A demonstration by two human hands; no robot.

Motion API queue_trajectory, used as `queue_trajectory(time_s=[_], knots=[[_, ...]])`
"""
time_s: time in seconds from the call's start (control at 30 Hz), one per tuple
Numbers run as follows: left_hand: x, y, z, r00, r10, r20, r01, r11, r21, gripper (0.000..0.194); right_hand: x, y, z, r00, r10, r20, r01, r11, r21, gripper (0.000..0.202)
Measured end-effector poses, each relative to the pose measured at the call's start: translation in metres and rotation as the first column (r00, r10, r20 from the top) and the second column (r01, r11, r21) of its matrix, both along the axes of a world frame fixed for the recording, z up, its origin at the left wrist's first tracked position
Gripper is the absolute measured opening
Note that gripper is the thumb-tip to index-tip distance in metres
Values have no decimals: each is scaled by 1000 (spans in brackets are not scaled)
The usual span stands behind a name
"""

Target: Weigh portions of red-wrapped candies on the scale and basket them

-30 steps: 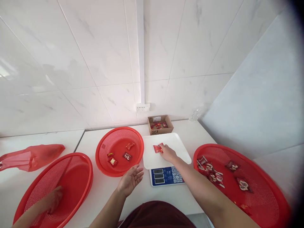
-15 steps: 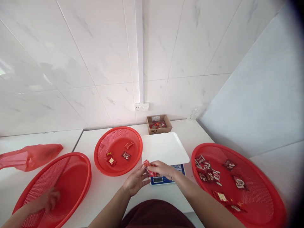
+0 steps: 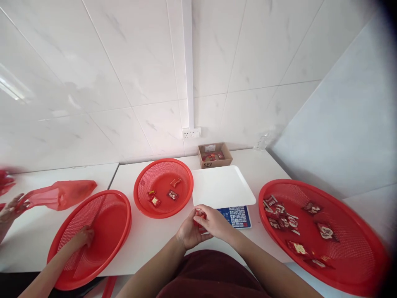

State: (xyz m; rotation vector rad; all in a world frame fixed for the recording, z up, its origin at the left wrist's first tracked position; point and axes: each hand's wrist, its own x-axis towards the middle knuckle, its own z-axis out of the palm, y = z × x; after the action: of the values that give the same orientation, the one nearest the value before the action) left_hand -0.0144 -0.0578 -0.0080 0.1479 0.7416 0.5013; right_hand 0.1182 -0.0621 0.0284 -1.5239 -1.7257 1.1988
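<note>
My left hand (image 3: pixel 190 232) is cupped with its fingers curled around small red wrapped sweets (image 3: pixel 201 219). My right hand (image 3: pixel 212 223) closes over the same sweets from above and pinches them. Most of the wrappers are hidden between my fingers, so how many there are I cannot tell. Both hands are held together in front of a digital scale, above its near edge. Its white pan (image 3: pixel 221 186) and blue keypad (image 3: pixel 238 217) show past my right hand; the display is covered by my hands.
A red basket (image 3: pixel 138 209) with several sweets is left of the scale; a larger one (image 3: pixel 366 271) stands right. Behind is a cardboard box (image 3: pixel 217 163) of red packets. At far left, co-workers' hands (image 3: pixel 84 237) (image 3: pixel 14 209) are at another red basket (image 3: pixel 125 234) and a red bag (image 3: pixel 70 194).
My hands have come closer together over the sweets and lowered toward me. The view has shifted left. A second co-worker's hand now shows at the red bag.
</note>
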Motion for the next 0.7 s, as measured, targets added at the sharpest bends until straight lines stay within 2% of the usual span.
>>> queue_trajectory(time_s=[0.07, 0.13, 0.2, 0.3, 0.43, 0.57, 0.63, 0.7], knots=[[-1, 0, 1, 998, 4, 56, -3, 1000, -25, 41, -2, -1, 0, 997, -32, -75, 32, 999, 0, 28], [-4, 1, 1, 996, 4, 87, -1, 1000, -31, 42, 1, 0, 0, 971, -124, -204, 116, 992, -54, 32], [-8, 2, 2, 995, 8, 100, -5, 1000, -30, 44, 5, 2, -1, 906, -260, -333, 212, 961, -176, 36], [-14, 6, 4, 998, 57, 40, -55, 997, -52, 44, 14, 1, -3, 778, -439, -449, 290, 885, -364, 36], [-31, 25, 14, 962, 258, -92, -264, 963, -57, 37, 31, -9, -11, 683, -558, -472, 337, 813, -474, 31], [-60, 53, 32, 862, 502, -69, -500, 865, 40, 44, 58, -27, -26, 595, -672, -440, 423, 728, -539, 25], [-73, 60, 40, 838, 543, -51, -539, 839, 74, 51, 75, -33, -34, 536, -732, -421, 475, 673, -566, 25], [-78, 61, 44, 860, 508, -53, -503, 860, 93, 52, 94, -36, -40, 477, -775, -414, 540, 630, -557, 28]])
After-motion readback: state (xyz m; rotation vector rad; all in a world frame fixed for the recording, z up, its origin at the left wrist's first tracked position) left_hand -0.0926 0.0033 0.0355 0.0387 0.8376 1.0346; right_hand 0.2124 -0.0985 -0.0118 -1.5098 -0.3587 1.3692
